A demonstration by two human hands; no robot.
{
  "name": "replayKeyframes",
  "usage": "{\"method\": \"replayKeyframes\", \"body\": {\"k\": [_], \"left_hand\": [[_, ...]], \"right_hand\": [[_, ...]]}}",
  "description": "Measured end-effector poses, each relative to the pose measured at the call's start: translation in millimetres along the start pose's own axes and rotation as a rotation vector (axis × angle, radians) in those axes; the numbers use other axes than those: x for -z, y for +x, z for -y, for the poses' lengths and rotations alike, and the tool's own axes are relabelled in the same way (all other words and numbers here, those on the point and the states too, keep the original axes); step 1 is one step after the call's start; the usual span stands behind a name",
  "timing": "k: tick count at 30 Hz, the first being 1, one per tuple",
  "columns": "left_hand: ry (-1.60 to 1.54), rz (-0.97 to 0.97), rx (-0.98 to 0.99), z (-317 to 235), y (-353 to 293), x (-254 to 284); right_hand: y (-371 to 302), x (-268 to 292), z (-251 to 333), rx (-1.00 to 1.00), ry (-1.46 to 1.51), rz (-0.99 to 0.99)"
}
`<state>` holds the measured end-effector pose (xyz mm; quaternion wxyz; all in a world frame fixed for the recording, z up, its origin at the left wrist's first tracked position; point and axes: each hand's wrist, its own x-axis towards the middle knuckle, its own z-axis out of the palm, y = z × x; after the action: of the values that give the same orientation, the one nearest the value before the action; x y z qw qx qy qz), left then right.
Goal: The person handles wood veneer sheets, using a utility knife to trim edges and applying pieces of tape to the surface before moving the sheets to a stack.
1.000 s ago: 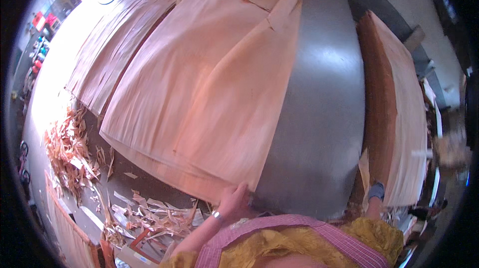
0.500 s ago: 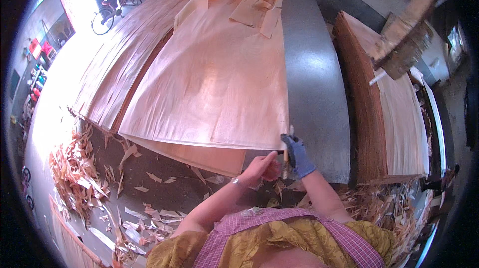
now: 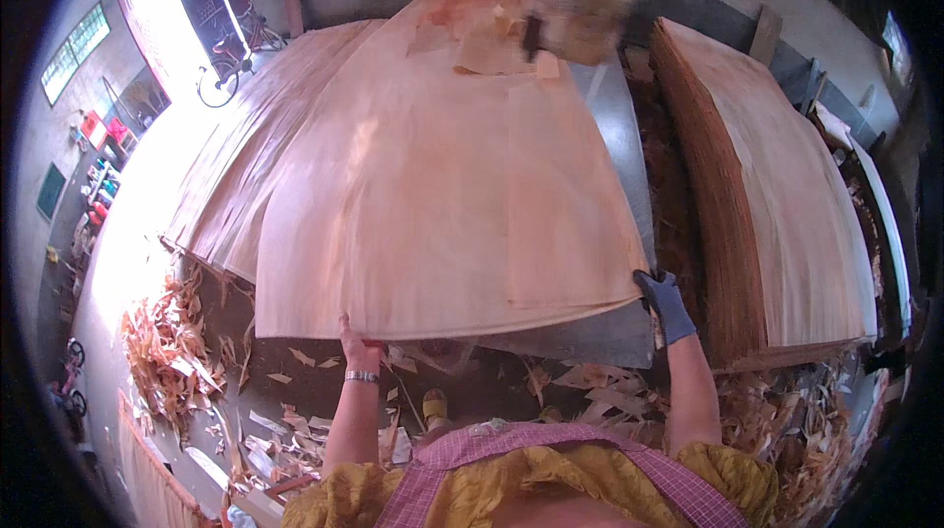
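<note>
A wide, pale wood veneer sheet spreads before me over a grey metal-topped table. My left hand, bare with a metal band at the wrist, pinches its front edge left of the middle; the thumb lies on top, the other fingers mostly hidden. My right hand, in a blue-grey glove, is closed on the sheet's front right corner. A narrow tan piece shows under that palm, too small to name. Torn veneer scraps lie on the sheet's far end.
A blurred co-worker's arm or sleeve reaches in at the far end. A tall veneer stack stands at right, another stack at left. Shavings heap on the floor. A bicycle stands far left.
My hands have moved apart, the left one leftward to the front edge. The sheet's right side has shifted right over the metal top. The co-worker's blurred arm or sleeve has moved from far right toward the middle.
</note>
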<state>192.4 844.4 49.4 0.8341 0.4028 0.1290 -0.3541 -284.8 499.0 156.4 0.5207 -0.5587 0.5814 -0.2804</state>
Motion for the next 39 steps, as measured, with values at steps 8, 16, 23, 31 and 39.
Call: {"method": "replayKeyframes", "body": {"k": [8, 16, 23, 31, 39], "left_hand": [[0.046, -0.043, 0.077, 120.9, -150.8, 37.6], [0.278, -0.258, -0.006, 178.0, -109.0, 33.0], [0.31, -0.243, -0.175, 177.8, -6.3, -81.4], [0.14, -0.325, -0.137, 172.7, -87.2, 19.8], [0.321, -0.163, -0.278, 198.4, 1.2, -42.7]], "right_hand": [[-29.3, 223.4, -183.1, 0.166, -0.25, -0.186], [29.1, 213.2, -229.5, 0.285, -0.508, -0.303], [137.2, 167.1, -143.5, 0.237, -0.131, -0.204], [-56.3, 164.4, -219.0, -0.024, -0.461, -0.29], [46.6, 168.9, -217.6, 0.193, -0.386, -0.369]]}}
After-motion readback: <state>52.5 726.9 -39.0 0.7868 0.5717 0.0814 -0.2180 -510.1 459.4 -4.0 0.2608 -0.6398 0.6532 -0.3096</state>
